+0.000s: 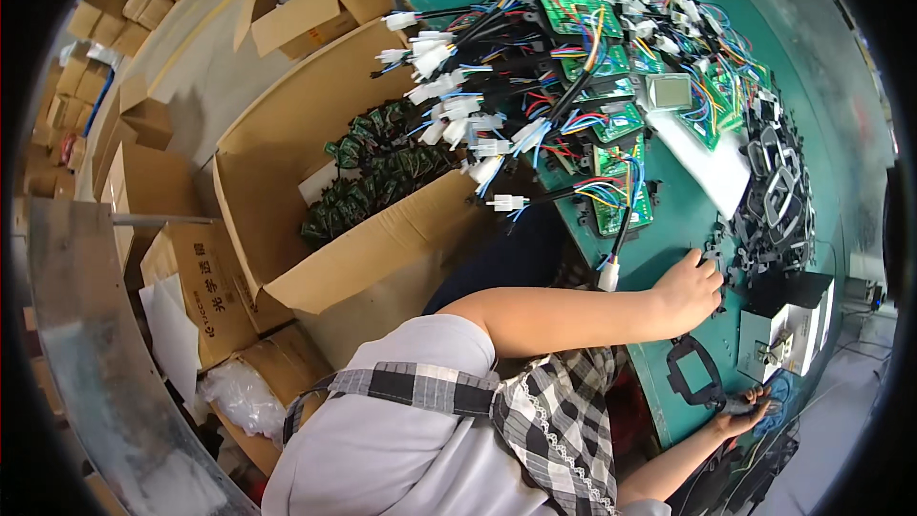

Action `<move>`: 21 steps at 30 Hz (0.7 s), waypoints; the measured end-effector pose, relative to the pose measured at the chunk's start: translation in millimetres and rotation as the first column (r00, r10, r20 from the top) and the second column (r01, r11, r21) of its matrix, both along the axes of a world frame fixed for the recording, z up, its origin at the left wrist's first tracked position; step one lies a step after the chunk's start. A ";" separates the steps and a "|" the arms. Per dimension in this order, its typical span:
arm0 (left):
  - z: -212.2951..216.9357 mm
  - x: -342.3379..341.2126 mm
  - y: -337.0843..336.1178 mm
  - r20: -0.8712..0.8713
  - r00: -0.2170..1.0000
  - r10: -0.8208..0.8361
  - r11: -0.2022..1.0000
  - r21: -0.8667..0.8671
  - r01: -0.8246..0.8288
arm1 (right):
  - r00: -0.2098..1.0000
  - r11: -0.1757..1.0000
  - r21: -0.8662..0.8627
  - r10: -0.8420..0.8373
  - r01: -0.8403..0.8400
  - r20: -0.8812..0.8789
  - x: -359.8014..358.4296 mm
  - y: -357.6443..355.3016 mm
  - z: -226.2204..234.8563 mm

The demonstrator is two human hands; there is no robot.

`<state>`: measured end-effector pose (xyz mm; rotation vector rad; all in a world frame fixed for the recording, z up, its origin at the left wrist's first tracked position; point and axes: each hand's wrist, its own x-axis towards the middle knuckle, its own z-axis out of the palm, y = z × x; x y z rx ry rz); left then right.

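My left hand (690, 289) reaches across the green table (683, 220), its fingers curled on a small black plastic part (714, 260) at the edge of a heap of black frames (778, 196). My right hand (746, 411) sits at the table's near edge, pinching a small dark piece with blue wires (776, 392). A black rectangular frame (695, 371) lies flat just left of that hand. A grey metal fixture block (785, 334) stands between the two hands.
Green circuit boards with coloured wire harnesses and white connectors (573, 86) are piled on the table's far side. An open cardboard box with dark green packets (377, 167) stands beside my lap. More cartons (205, 277) and a plastic bag (239, 397) crowd the floor.
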<state>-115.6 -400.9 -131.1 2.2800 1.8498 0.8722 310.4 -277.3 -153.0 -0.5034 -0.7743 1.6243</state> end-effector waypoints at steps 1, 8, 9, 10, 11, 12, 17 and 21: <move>1.1 -0.7 1.1 0.000 1.000 0.002 1.000 0.007 -0.002 | 1.000 1.000 -0.013 -0.023 0.024 0.012 0.2 -2.7 1.3; 16.4 -0.8 9.9 -0.047 0.999 -0.010 1.000 -0.018 0.009 | 0.912 0.924 -0.060 -0.359 0.377 0.198 -41.7 -14.9 11.4; 13.3 -3.0 9.1 -0.045 0.999 -0.019 0.999 0.025 0.020 | 0.966 0.963 -0.077 -0.254 0.257 0.041 -34.0 -7.6 0.7; 11.1 -4.5 10.6 -0.045 0.999 -0.010 0.998 0.057 0.012 | 0.970 0.967 -0.083 -0.241 0.242 0.024 -39.3 -6.9 0.4; 12.6 -4.1 12.0 -0.054 0.998 -0.010 0.999 0.047 0.013 | 0.977 0.975 -0.079 -0.211 0.209 -0.013 -39.9 -8.3 0.8; 12.3 -4.2 12.2 -0.071 0.997 0.000 0.999 0.032 0.002 | 0.966 0.962 -0.088 -0.258 0.257 0.003 -45.9 -11.1 1.3; 24.7 -2.6 13.1 -0.232 0.972 -0.030 0.999 -0.018 0.026 | 0.954 0.950 -0.097 -0.299 0.297 -0.003 -56.2 -24.7 6.3; 37.9 1.9 12.3 -0.326 0.942 -0.080 0.997 -0.031 0.074 | 0.950 0.945 -0.104 -0.310 0.310 0.018 -62.9 -27.6 9.8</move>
